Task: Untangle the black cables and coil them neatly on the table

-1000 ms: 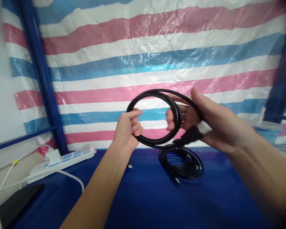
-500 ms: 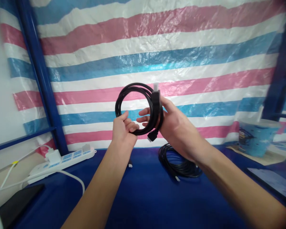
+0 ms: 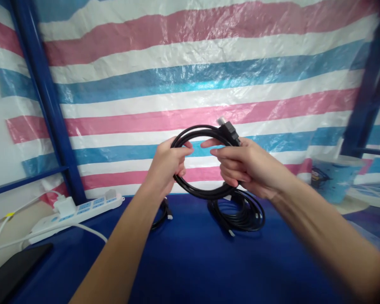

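I hold a coiled black cable (image 3: 199, 191) upright in front of me, above the blue table (image 3: 190, 261). My left hand (image 3: 166, 164) grips the coil's left side with fingers curled round the strands. My right hand (image 3: 247, 166) is closed on the coil's right side, and a black plug (image 3: 228, 127) with a metal tip sticks up above its fingers. A second coil of black cable (image 3: 240, 213) lies flat on the table just below and behind my hands.
A white power strip (image 3: 74, 210) with a white cord lies at the left edge of the table. A short black cable end (image 3: 163, 213) hangs behind my left wrist. A blue cup (image 3: 331, 177) stands at the right. A striped tarpaulin (image 3: 190, 71) hangs behind, between blue posts.
The coil has been turned in my hands, so the plug now points up at the coil's upper right. My right hand went from under the coil to gripping its right side.
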The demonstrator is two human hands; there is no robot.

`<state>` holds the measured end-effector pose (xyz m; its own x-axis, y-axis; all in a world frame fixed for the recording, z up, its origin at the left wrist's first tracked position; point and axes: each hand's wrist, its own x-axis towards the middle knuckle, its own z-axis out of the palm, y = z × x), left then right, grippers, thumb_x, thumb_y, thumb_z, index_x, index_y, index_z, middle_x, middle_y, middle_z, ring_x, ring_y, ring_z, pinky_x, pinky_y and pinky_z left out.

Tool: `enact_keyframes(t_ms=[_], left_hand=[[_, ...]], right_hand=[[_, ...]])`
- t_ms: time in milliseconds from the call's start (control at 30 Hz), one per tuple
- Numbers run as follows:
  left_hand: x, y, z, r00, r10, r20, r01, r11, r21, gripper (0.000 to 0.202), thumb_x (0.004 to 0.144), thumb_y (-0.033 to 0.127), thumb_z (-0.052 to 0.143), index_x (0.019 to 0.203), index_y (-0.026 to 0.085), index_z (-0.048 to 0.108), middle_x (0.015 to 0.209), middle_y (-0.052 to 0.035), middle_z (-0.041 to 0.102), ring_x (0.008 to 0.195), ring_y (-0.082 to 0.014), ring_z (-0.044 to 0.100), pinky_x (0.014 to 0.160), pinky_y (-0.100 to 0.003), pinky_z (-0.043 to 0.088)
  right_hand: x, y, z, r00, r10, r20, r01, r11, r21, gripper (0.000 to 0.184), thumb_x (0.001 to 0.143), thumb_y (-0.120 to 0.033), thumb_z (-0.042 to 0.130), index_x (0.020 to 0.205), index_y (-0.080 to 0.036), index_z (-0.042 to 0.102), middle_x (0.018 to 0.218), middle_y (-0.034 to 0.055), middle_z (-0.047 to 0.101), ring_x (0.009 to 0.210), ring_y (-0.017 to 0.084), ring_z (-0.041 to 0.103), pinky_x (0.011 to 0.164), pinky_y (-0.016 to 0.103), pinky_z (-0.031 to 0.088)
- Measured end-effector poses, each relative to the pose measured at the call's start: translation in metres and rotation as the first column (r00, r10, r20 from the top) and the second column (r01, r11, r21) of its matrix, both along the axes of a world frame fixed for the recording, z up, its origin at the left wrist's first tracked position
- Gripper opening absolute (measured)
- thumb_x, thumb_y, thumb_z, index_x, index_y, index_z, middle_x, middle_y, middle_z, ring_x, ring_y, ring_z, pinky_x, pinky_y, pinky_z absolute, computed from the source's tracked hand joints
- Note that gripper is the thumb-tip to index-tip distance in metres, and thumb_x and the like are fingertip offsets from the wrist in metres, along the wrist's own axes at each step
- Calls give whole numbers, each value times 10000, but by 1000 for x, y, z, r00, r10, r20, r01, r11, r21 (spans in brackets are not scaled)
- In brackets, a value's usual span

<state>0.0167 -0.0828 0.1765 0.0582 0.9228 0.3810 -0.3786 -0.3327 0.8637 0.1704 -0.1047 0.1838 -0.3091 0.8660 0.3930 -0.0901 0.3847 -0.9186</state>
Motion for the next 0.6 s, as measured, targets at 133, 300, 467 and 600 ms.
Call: enact_keyframes(t_ms=[133,300,467,600], left_hand=[[-6,-6,2,896,31,-442,26,992,122,99,677,82,585,718,171,594,355,71,333,283,-71,332,333,-198,355],[-1,-5,0,825,236,-514,-109,958,264,99,715,130,526,751,188,598,431,64,344,299,-47,300,302,-164,254],[3,-5,0,878,282,-387,-166,937,307,135,726,116,536,765,164,656,503,57,349,378,-11,213,356,-141,192],[10,-8,-1,930,273,-245,-198,936,291,52,727,144,591,739,157,639,506,61,335,402,-11,181,374,-153,175]], right_hand=[[14,5,3,974,-3,228,11,999,-35,246,783,-183,529,1015,-146,599,383,-121,206,286,13,148,330,195,329],[10,20,-7,893,-304,332,255,949,184,132,797,-251,550,756,-126,552,417,-37,410,347,73,418,404,223,408],[-5,32,-22,852,-495,172,413,836,360,142,835,-277,523,793,-145,488,613,0,540,419,67,509,396,180,350],[-7,32,-22,876,-473,97,410,835,368,163,867,-332,465,832,-172,462,635,-32,474,402,49,467,400,195,377]])
